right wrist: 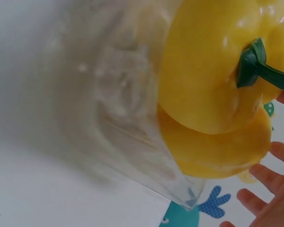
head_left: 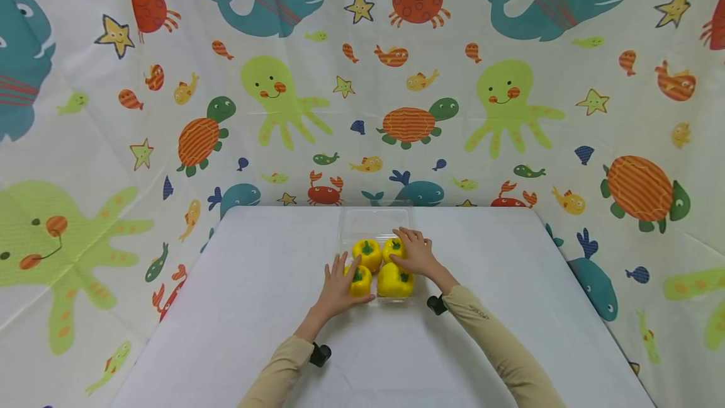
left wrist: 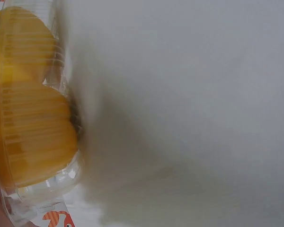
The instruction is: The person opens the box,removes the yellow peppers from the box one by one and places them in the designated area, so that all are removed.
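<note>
Yellow bell peppers, one pair in front and one behind, sit in a clear plastic container point(head_left: 396, 300) with its lid point(head_left: 376, 219) folded back. My left hand point(head_left: 335, 291) spreads around the front left pepper point(head_left: 360, 284), index finger and thumb at either side. At the back right pepper point(head_left: 391, 249), my right hand point(head_left: 418, 253) has its thumb along the near side and fingers beyond. The back left pepper point(head_left: 367, 254) and front right pepper point(head_left: 389, 281) lie beside them. The left wrist view shows peppers point(left wrist: 38, 137) through the ribbed wall; in the right wrist view, fingertips reach a pepper point(right wrist: 217, 153).
A white table point(head_left: 272, 257) lies under the container. Behind and beside it hangs a curtain point(head_left: 362, 49) printed with sea animals. Black wrist cameras point(head_left: 320, 355) are strapped near both sleeves.
</note>
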Tool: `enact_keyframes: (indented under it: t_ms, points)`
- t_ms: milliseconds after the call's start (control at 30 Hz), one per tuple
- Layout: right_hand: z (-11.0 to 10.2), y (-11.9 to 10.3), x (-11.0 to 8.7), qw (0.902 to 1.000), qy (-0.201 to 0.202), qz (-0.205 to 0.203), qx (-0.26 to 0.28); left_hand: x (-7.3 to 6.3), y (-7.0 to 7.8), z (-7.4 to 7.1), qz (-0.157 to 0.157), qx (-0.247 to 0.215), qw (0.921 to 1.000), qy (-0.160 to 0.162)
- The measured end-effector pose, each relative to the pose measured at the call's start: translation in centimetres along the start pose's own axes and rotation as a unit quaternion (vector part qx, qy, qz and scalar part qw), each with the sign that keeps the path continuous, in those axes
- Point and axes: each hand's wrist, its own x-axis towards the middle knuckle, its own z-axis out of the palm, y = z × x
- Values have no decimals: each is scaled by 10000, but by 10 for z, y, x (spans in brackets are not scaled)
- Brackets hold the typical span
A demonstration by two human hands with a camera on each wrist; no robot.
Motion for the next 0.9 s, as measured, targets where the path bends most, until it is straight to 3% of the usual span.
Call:
enact_keyframes:
  t_ms: [267, 633, 900]
  points:
    - [-4, -1, 3, 9997, -204, -120, 3, 1, -1, 2, -9, 158, 9999, 3]
    - [-2, -1, 2, 9984, -20, -542, -179, 0, 0, 2, -128, 68, 9998, -103]
    - [2, 1, 0, 9946, -298, -880, -462, -1, 1, 3, -184, 84, 9998, -79]
